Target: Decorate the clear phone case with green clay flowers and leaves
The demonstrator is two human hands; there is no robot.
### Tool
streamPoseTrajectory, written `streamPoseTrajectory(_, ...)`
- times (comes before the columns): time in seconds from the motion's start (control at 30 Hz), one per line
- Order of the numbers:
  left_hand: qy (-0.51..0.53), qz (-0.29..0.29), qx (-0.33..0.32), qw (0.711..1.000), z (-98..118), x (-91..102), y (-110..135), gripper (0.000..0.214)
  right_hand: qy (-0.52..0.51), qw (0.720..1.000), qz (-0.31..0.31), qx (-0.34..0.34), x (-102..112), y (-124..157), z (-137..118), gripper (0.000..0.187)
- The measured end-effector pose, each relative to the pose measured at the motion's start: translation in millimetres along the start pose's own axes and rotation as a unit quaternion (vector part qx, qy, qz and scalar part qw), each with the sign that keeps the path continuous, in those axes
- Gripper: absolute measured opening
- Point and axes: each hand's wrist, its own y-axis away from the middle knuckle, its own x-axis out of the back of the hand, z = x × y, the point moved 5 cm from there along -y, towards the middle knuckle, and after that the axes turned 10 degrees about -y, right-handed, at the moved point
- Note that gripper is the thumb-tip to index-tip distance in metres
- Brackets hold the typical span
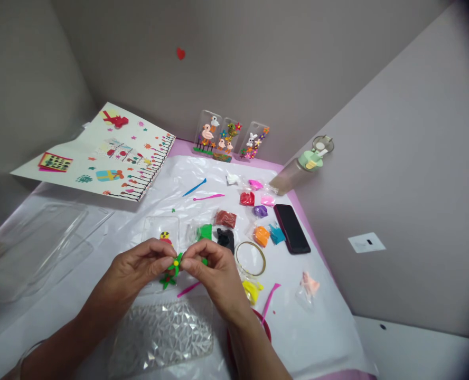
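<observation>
Between my two hands is a small green clay flower [176, 263] with a yellow centre. My left hand [133, 272] pinches it from the left with thumb and forefinger. My right hand [216, 274] is closed too, its thumb and forefinger pinching the flower's right edge. A bit of green shows behind the right fingers. Just beneath, another green clay flower [167, 282] with a red centre lies on a clear phone case [149, 226], which my hands partly cover. On that case is a yellow and red clay figure [165, 237], its lower part hidden.
Beyond my hands lie bagged clay lumps, including green [205, 231], black [225, 240] and brown [225, 218]. A textured clear sheet [167, 332] is nearest me. Rightward are a gold ring [251, 258], phone [292, 228] and bottle [293, 174]. Decorated cases [207, 132] lean on the wall.
</observation>
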Motion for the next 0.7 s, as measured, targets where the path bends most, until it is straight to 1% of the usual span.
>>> streamPoseTrajectory(0.13, -0.003, -0.015, 0.006, 1.0, -3.2, 3.5, 0.2, 0.015, -0.017, 1.0, 0.002, 0.023, 1.3, -0.5, -1.1, 0.036)
streamPoseTrajectory(0.23, -0.009, -0.025, 0.003, 1.0, -3.0, 5.0, 0.5, 0.015, -0.026, 1.0, 0.004, 0.015, 2.1, -0.9, 0.0, 0.035)
streamPoseTrajectory(0.33, -0.008, -0.016, -0.005, 1.0, -2.1, 3.9, 0.1, 0.014, -0.018, 1.0, 0.004, -0.005, 2.0, -0.6, 1.5, 0.035)
streamPoseTrajectory(0.47, 0.001, -0.008, -0.006, 1.0, -0.6, -0.7, -0.6, 0.014, 0.007, 1.0, 0.012, 0.015, 2.4, 0.2, -1.9, 0.032)
streamPoseTrajectory(0.7, 0.001, -0.008, -0.001, 1.0, 5.8, 0.0, -1.3, 0.017, 0.006, 1.0, 0.018, 0.011, 1.0, 0.1, -2.5, 0.031)
